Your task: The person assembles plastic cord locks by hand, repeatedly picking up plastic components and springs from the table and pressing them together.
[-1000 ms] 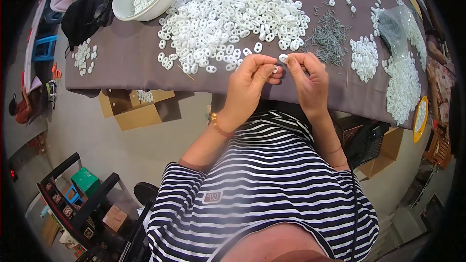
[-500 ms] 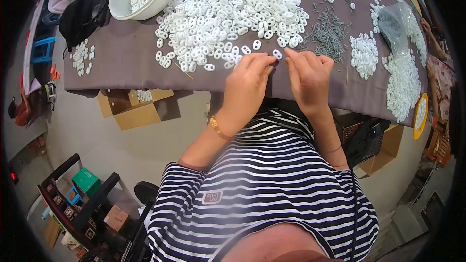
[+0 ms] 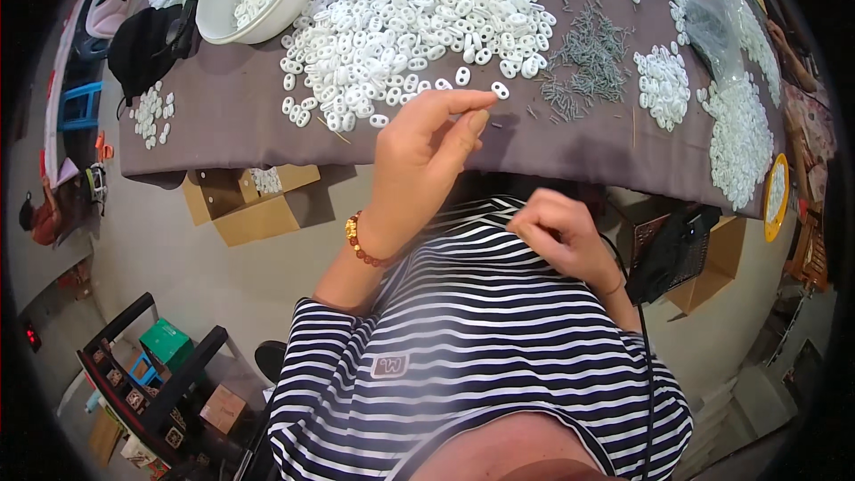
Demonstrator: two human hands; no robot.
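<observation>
both hands' fingers pinch shut: left hand (image 3: 426, 156) beside a white ring (image 3: 500, 90), right hand (image 3: 554, 233) curled.

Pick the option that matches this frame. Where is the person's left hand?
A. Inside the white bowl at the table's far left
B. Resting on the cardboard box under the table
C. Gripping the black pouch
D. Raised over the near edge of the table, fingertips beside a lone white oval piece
D: the left hand is lifted at the edge of the table, its fingertips next to a single white oval piece.
</observation>
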